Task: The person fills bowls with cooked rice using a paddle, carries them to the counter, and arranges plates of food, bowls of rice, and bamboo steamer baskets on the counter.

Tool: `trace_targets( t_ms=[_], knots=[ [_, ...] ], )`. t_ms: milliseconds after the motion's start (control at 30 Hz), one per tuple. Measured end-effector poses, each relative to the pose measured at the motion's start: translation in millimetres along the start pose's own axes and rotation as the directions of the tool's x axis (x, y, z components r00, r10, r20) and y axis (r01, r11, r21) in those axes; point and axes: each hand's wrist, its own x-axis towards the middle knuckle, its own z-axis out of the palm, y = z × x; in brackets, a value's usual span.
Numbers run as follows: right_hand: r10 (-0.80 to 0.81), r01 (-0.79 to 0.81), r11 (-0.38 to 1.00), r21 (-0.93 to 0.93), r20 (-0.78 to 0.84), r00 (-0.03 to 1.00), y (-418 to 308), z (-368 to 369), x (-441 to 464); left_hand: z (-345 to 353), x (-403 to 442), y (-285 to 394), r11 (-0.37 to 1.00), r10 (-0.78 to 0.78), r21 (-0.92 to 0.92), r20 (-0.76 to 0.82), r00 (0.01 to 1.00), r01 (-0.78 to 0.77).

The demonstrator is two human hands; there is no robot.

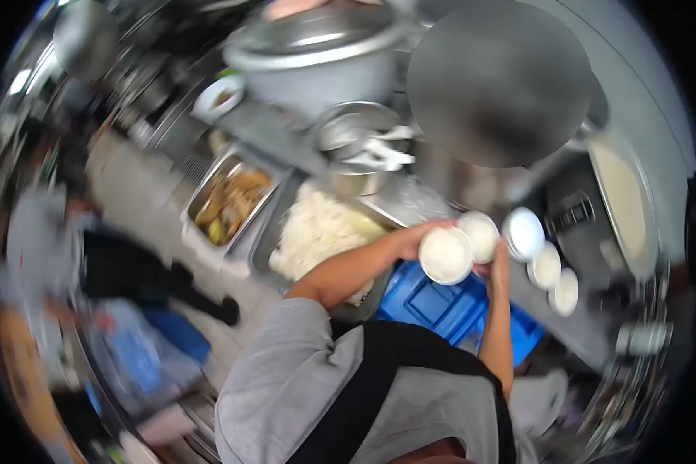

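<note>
My left hand [417, 238] is closed around a white bowl of rice [446, 255], held above the counter. Just behind it and touching or overlapping it is a second bowl of rice [481, 237], gripped by my right hand [499, 261]. The fingers of both hands are partly hidden by the bowls. To the right, a white bowl [524, 233] and two rice-filled bowls [545, 265] form a row on the counter. Left of my hands, a deep grey tray [264, 236] holds a heap of cooked white rice [313, 224].
A blue plastic container [421, 301] lies below my hands. A metal pan of brownish food [236, 197], a metal pot with white-handled utensils [356, 182] and a large lidded pot [317, 77] stand beyond. Another person [42, 247] is at the left. A blurred grey disc covers the upper right.
</note>
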Motion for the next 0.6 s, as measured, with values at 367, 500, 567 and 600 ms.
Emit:
trace_targets(
  t_ms=[367, 500, 567, 600],
  knots=[
    [-0.158, 0.303, 0.948, -0.1, 0.679, 0.717, -4.7, 88.7, -113.4, 100.1, -173.7, -187.4, 0.652, 0.731, 0.044, -0.303, 0.611, -0.757],
    [-0.129, 0.423, 0.906, -0.033, 0.928, 0.349, 19.6, 143.1, -192.5, 145.2, -245.3, -287.7, 0.446, 0.822, 0.075, -0.427, 0.376, -0.892],
    [-0.048, 0.473, 0.881, -0.02, 0.99, 0.132, 30.1, 163.5, -239.5, 173.5, -270.6, -337.6, 0.315, 0.835, 0.153, -0.514, 0.197, -0.937],
    [-0.067, 0.52, 0.853, 0.047, 0.998, 0.019, 48.2, 175.9, -256.3, 184.6, -282.5, -365.5, 0.252, 0.846, 0.17, -0.516, 0.132, -0.953]
  ],
)
